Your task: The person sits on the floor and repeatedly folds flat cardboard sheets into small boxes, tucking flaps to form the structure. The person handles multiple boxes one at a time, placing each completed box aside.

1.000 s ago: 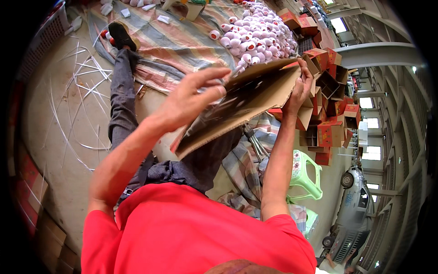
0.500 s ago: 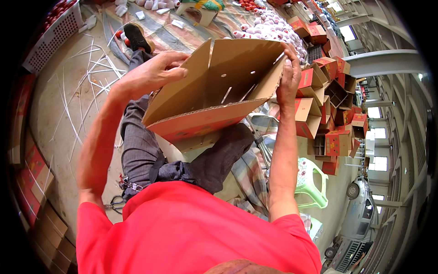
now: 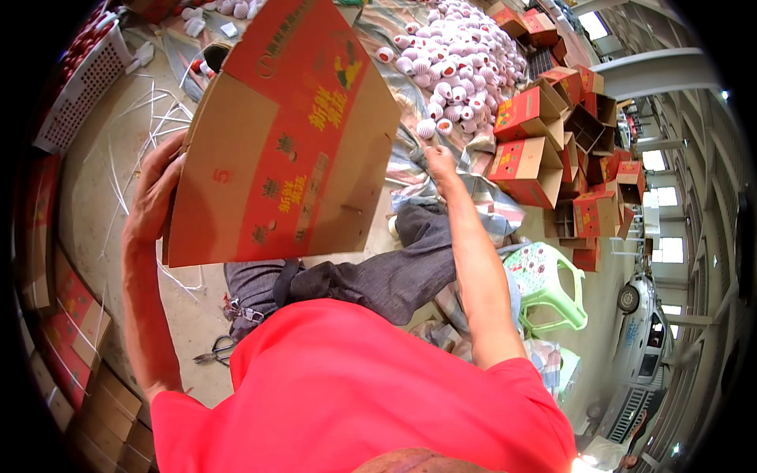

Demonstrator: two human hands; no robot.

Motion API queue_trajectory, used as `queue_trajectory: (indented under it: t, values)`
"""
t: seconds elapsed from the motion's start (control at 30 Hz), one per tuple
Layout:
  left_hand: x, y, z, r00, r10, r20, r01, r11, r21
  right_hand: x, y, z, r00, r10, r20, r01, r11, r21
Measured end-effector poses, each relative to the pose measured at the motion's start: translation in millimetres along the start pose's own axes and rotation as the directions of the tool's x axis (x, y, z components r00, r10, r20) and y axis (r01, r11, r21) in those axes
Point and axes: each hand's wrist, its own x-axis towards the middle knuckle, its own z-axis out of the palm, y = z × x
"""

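Observation:
A brown and red cardboard box [image 3: 244, 205] is tilted up over my legs, its printed outer side facing me and its inside hidden. My left hand [image 3: 158, 185] is closed around the box's left edge, with the fingertips partly behind the board. Beyond the box's right side, my right hand [image 3: 441, 167] is closed, apart from the box. A small greyish thing shows at its fingers, too unclear to name. It is close to a heap of fruit in white foam nets [image 3: 465, 67] on a striped sheet.
Several red and brown boxes [image 3: 524, 169] are piled at the right. A green plastic stool [image 3: 552, 288] stands near my right arm. Scissors [image 3: 217, 352] lie by my left hip, and white straps [image 3: 154, 106] litter the floor. A white basket [image 3: 87, 91] of red fruit is far left.
The box has swung left and tipped, so its printed outside now faces me instead of its open inside. My right hand has let go of it and moved down to the right.

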Motion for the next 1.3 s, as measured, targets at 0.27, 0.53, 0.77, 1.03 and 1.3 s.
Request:
queue_trajectory:
  t: [0.27,0.53,0.77,1.03,1.3]
  values:
    - [-20.6,-37.8,6.2,0.976,-0.099,-0.195,0.074,0.988,-0.133,-11.6,155.6,107.5,0.978,0.183,0.104,-0.186,0.982,0.017]
    - [-26.8,-53.3,-3.2,0.981,-0.164,-0.101,0.115,0.919,-0.376,-41.5,172.9,64.4,0.998,-0.042,-0.052,0.052,0.977,0.205]
    - [4.4,-194.4,-50.0,0.974,-0.142,-0.178,0.084,0.951,-0.296,-95.9,75.8,-53.6,0.966,-0.153,0.208,0.008,0.822,0.569]
    - [70.9,-236.7,11.3,0.983,-0.180,-0.032,0.162,0.940,-0.299,-171.3,-49.5,-173.9,0.947,-0.304,-0.107,0.314,0.791,0.525]
    - [115.5,-266.2,4.8,0.922,-0.264,-0.284,0.233,0.963,-0.136,-216.1,-172.0,-212.9,0.790,-0.550,-0.270,0.610,0.750,0.257]
